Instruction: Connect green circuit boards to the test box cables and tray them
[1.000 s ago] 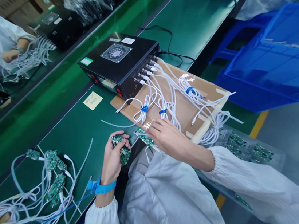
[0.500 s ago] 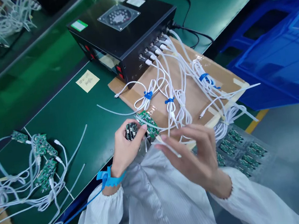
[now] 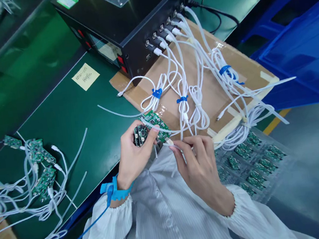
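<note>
Holding a green circuit board (image 3: 160, 129) at the cardboard's near edge, in the head view.

The left hand (image 3: 135, 148) curls thumb and fingers around it and a stack of boards (image 3: 140, 135); the right hand (image 3: 199, 165) pinches the white cable plug (image 3: 168, 142) at its lower end, thumb and index nearly together.
</note>
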Tool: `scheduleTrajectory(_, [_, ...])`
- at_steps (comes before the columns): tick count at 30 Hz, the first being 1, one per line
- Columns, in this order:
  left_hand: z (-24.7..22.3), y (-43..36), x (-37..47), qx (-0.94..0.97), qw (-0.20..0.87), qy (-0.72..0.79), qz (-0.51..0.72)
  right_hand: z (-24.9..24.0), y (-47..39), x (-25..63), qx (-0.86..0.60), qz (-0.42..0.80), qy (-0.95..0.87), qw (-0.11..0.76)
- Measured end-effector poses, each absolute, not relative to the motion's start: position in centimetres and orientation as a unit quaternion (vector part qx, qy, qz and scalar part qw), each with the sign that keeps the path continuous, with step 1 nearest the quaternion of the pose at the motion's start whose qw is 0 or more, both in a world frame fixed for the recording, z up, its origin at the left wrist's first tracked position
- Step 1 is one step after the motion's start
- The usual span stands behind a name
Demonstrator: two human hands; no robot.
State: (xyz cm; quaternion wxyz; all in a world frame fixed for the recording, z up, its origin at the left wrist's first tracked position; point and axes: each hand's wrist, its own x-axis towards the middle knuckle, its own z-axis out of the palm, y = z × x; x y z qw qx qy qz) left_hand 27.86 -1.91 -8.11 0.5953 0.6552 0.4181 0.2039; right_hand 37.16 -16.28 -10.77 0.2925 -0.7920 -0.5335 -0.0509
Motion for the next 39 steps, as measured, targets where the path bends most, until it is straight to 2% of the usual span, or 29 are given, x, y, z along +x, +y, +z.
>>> scheduleTrajectory(6, [-8.2,-2.1,27.7,0.632,0.619,0.417,0.209,-10.6,-15.8,37.5,-0.794,-0.057,-0.526,0.300])
scheduleTrajectory(12, [-8.2,-2.7,28.4,0.626,0.594,0.431,0.263,-10.5,-16.1,37.8,-0.790,-0.043,-0.554,0.258])
scheduleTrajectory(17, [-6.9,-1.1,29.1,0.640,0.505,0.443,0.372,-11.5,-17.1,37.7,-0.792,-0.047,-0.573,0.205])
scheduleTrajectory(19, [-6.1,-0.4,29.4,0.670,0.469,0.436,0.376,-11.7,-17.4,37.7,-0.788,-0.044,-0.580,0.201])
scheduleTrajectory(23, [-5.4,-0.8,30.2,0.758,0.439,0.390,0.285,-10.4,-17.4,38.5,-0.767,-0.013,-0.588,0.259])
scheduleTrajectory(29, [-6.7,-2.4,30.5,0.833,0.391,0.269,0.283,-6.4,-15.5,40.5,-0.758,-0.023,-0.497,0.422])
scheduleTrajectory(39, [-6.7,-1.7,29.7,0.868,0.355,0.190,0.292,-5.5,-13.2,42.4,-0.715,0.057,-0.547,0.432])
